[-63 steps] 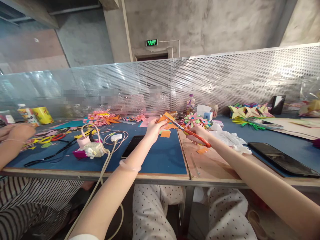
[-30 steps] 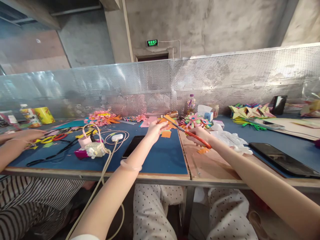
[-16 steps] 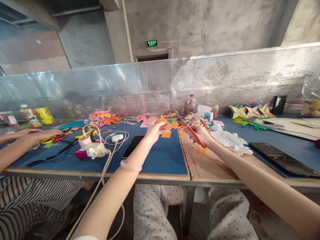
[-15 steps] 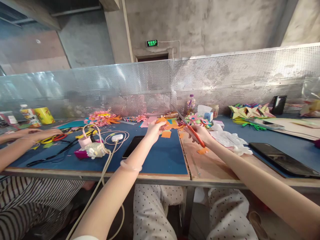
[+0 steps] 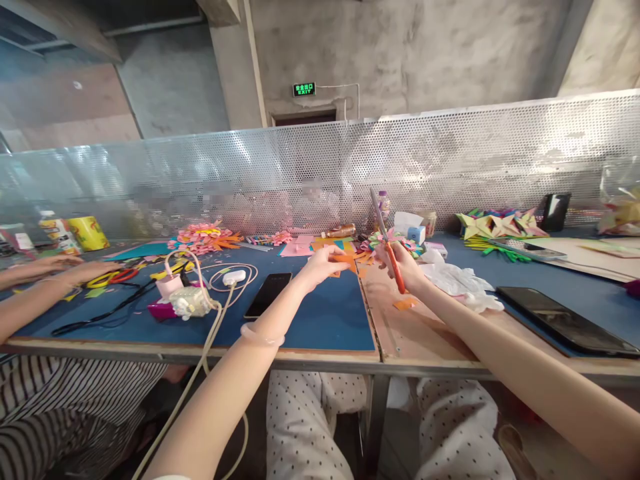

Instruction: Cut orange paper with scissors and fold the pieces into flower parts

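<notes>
My left hand [image 5: 323, 267] pinches a small piece of orange paper [image 5: 344, 259] above the blue mat [image 5: 320, 320]. Orange-handled scissors [image 5: 395, 267] are held in my right hand [image 5: 407, 267], their blades pointing up and away from me. The blades stand apart from the paper in my left hand. Small orange paper scraps [image 5: 405, 304] lie on the bare wooden strip below my right hand. Behind my hands are pink paper sheets [image 5: 297, 247] and a folded paper flower [image 5: 400, 243] in several colours, partly hidden by the scissors.
A black phone [image 5: 269, 295] lies left of my left arm, near a charger with cables [image 5: 190, 300]. Crumpled white plastic [image 5: 460, 283] and a larger phone [image 5: 560, 317] are at right. A co-worker's hands [image 5: 75, 273] rest at far left. A perforated metal panel [image 5: 425, 160] stands behind.
The scissors have swung from pointing up-left to nearly upright. My left hand has shifted slightly right and lower, with the orange paper now turned toward my right hand.
</notes>
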A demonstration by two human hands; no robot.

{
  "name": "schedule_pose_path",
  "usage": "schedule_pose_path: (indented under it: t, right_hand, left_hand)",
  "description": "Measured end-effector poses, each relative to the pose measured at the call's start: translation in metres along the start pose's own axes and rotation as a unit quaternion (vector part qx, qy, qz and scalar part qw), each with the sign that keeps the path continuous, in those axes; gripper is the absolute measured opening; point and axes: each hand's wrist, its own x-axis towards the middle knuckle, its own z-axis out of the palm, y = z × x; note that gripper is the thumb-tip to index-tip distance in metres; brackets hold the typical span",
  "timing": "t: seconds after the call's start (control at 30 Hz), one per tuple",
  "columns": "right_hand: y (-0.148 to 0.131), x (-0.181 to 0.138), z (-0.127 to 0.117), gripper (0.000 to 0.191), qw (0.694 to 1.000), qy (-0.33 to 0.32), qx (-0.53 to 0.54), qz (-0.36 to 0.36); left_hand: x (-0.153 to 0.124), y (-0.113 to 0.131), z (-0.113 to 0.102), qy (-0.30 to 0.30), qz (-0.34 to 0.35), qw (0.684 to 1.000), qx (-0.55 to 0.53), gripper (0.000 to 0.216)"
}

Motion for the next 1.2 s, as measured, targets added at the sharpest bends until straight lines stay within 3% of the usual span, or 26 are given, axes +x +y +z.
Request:
schedule_pose_path:
  t: [0.13, 0.27, 0.43, 0.73, 1.03, 1.2]
  right_hand:
    - [-0.011, -0.007, 0.005, 0.036, 0.999, 0.020, 0.002, -0.042]
    - [-0.025, -0.014, 0.016, 0.035, 0.997, -0.009, 0.047, -0.055]
    - [-0.028, -0.016, 0.021, 0.032, 0.990, -0.053, 0.114, -0.072]
    - [-0.025, -0.017, 0.022, 0.031, 0.985, -0.040, 0.151, -0.068]
    - [-0.035, -0.022, 0.012, 0.038, 0.996, -0.081, 0.014, 0.028]
    - [-0.037, -0.017, 0.000, 0.043, 0.987, -0.117, -0.088, 0.063]
  left_hand:
    - [-0.002, 0.000, 0.002, -0.051, 0.001, 0.999, -0.005, 0.019]
    - [-0.003, 0.002, 0.003, -0.079, -0.001, 0.997, 0.002, 0.024]
    - [-0.005, 0.008, 0.005, -0.043, -0.026, 0.999, 0.013, 0.028]
    - [-0.003, 0.008, 0.004, 0.023, -0.005, 0.999, 0.027, 0.022]
    - [0.002, 0.003, 0.001, 0.067, -0.006, 0.994, -0.090, 0.021]
    - [0.002, 0.008, 0.001, 0.126, 0.017, 0.986, -0.104, 0.021]
